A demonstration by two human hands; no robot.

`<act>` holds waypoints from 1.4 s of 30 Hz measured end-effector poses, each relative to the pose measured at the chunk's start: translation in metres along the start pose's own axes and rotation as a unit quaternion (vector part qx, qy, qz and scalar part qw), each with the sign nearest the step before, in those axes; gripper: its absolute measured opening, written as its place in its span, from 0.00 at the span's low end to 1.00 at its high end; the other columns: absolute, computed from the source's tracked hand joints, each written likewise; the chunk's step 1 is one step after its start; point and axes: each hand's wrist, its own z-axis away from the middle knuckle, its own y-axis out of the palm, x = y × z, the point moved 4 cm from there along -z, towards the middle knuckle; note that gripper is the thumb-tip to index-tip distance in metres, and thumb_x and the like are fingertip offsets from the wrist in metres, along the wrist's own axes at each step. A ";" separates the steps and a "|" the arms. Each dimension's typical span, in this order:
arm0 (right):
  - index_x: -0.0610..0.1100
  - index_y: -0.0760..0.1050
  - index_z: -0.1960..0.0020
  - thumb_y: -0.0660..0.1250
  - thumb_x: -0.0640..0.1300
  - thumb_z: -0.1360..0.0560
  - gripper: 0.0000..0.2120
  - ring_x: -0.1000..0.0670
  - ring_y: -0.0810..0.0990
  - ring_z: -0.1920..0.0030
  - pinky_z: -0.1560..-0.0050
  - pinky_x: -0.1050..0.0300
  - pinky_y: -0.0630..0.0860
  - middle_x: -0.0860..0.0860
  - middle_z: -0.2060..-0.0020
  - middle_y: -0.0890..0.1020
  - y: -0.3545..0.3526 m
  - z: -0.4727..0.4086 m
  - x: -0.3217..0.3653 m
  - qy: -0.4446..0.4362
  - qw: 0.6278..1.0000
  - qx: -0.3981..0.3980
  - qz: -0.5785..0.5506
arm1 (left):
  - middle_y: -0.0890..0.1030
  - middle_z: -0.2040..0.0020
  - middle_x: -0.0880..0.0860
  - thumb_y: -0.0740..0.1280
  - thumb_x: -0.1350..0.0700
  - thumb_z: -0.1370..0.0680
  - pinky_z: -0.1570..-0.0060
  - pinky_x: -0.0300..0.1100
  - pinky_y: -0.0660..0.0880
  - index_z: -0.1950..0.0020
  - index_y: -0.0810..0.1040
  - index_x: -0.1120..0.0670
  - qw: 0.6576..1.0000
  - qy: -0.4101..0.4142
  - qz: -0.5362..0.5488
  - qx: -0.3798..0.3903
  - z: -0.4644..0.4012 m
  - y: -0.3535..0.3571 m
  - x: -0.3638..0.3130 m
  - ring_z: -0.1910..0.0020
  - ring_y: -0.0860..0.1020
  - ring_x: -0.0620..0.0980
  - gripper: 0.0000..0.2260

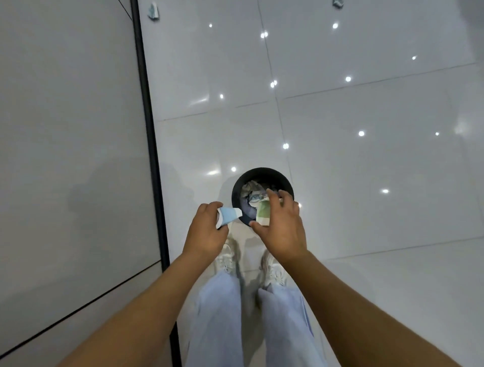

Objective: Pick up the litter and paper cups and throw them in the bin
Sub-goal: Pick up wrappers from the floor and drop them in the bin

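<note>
L hand fingers curled round blue paper cup, cup lying sideways, sticking out twd bin | black bin on white floor, crumpled litter inside | R hand over bin rim, thumb + fingers pinching green cup above bin opening

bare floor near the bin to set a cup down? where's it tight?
Free: glossy floor tiles right of the black bin, and beyond it up to two crumpled scraps. Tight: bin mouth, holding crumpled litter, with left hand gripping the blue cup and right hand gripping the green cup over it; wall left.
</note>
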 end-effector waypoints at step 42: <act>0.46 0.61 0.26 0.61 0.47 0.22 0.25 0.46 0.65 0.31 0.33 0.51 0.66 0.48 0.29 0.65 -0.143 -0.054 -0.044 0.094 0.995 0.020 -0.030 | 0.71 0.33 0.53 0.59 0.53 0.20 0.38 0.43 0.68 0.30 0.68 0.55 0.960 0.161 -0.204 0.102 -0.080 0.009 -0.180 0.34 0.67 0.52 0.18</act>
